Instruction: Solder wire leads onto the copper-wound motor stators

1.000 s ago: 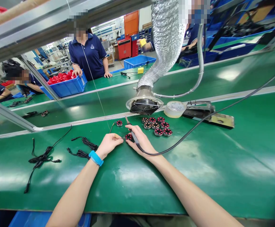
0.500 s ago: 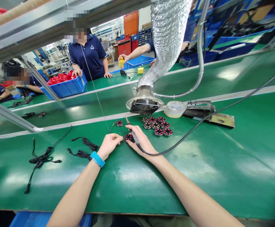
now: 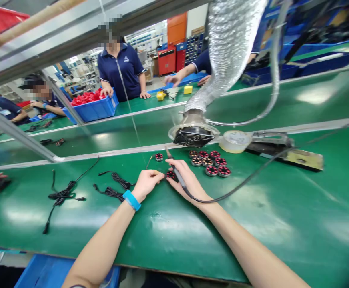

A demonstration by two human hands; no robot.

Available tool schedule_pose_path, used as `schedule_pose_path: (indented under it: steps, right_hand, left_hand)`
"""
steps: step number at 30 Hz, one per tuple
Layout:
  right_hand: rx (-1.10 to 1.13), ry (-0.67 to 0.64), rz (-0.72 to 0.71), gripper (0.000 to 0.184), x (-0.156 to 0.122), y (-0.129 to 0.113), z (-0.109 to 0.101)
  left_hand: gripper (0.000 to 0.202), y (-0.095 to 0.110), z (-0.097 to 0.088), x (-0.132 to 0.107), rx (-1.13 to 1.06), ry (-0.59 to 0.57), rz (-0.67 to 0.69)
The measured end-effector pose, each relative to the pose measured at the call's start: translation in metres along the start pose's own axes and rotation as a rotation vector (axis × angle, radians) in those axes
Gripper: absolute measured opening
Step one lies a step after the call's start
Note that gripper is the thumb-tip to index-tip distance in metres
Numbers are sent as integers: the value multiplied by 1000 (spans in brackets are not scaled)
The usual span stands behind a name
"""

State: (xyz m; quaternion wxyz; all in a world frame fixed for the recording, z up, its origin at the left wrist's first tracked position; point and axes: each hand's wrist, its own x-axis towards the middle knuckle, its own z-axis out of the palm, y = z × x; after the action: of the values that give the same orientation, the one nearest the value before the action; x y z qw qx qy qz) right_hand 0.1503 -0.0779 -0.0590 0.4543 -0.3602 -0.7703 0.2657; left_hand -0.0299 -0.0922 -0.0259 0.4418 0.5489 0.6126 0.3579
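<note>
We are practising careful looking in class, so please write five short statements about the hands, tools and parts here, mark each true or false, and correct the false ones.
1. The right hand holds a soldering iron. True.
2. The blue wristband is on the right wrist. False: it is on the left wrist.
3. The roll of tape lies to the right of the fan. True.
4. The cluster of round parts lies in a blue bin. False: it lies on the green table.
5. The coiled black cables lie to the left of that cluster. True.
</note>
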Motion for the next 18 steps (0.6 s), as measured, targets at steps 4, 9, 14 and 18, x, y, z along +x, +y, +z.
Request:
schedule_pose_path:
  steps: [4, 9, 14, 18]
  right_hand:
    - [-63, 19, -86, 49, -8, 6, 3]
    - [-171, 96, -188, 46, -10, 30, 13]
    - [-220, 119, -250, 50, -13, 27, 14]
    - [-139, 160, -106, 53, -17, 12, 18]
  left_hand:
    - [25, -8, 7, -6, 41, 15, -32]
    - [29, -25, 10, -2, 129, -27, -65]
    - [23, -21, 11, -6, 192, -101, -88]
    - [19, -12, 14, -11, -101, -172, -236]
